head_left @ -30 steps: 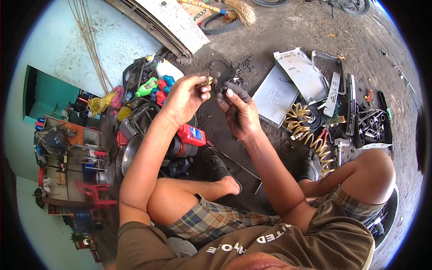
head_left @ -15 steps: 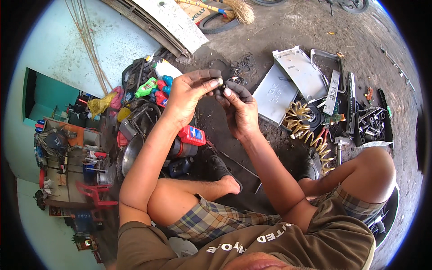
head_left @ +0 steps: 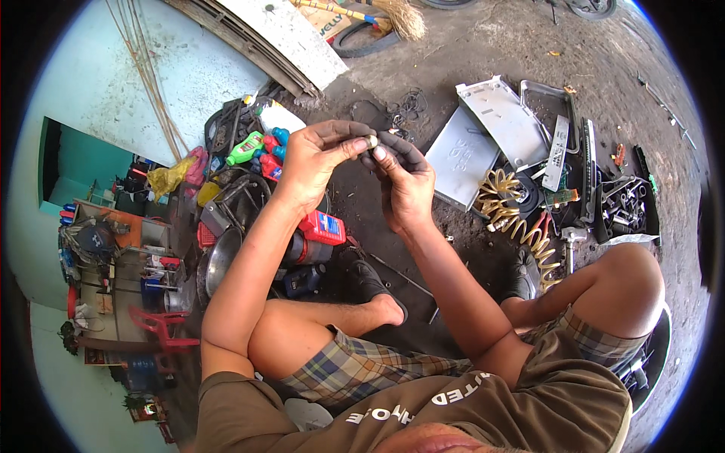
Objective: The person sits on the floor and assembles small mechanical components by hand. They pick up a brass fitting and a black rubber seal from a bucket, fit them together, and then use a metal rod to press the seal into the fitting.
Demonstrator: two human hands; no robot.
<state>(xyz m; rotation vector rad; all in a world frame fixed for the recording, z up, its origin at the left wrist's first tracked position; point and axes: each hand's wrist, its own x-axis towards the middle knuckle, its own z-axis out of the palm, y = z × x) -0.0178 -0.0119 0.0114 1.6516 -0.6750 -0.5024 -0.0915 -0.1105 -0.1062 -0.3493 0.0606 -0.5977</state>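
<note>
In front of my raised forearms, my two hands meet at the fingertips. My left hand (head_left: 311, 162) pinches a small, pale, roundish metal piece (head_left: 371, 141) between thumb and fingers. My right hand (head_left: 410, 185) is closed, thumb against blackened fingers, right beside that piece. Whether the right fingers grip the same piece or another dark bit is hidden. The fingertips of both hands are dark with grime. Below the hands lies the dark, dirty floor.
Silver metal panels (head_left: 502, 121) lie to the right, by a coiled yellowish hose (head_left: 538, 241), a hammer (head_left: 572, 243) and a black tray (head_left: 633, 226) of sockets. Left are a green bottle (head_left: 245, 148), a red bottle (head_left: 323, 226) and a metal bowl (head_left: 223, 263). A thin rod (head_left: 400, 275) lies between my feet.
My right hand has shifted slightly and its fingertips now meet the left ones at the small piece. The pale piece shows more clearly. Both arms otherwise stay nearly in place.
</note>
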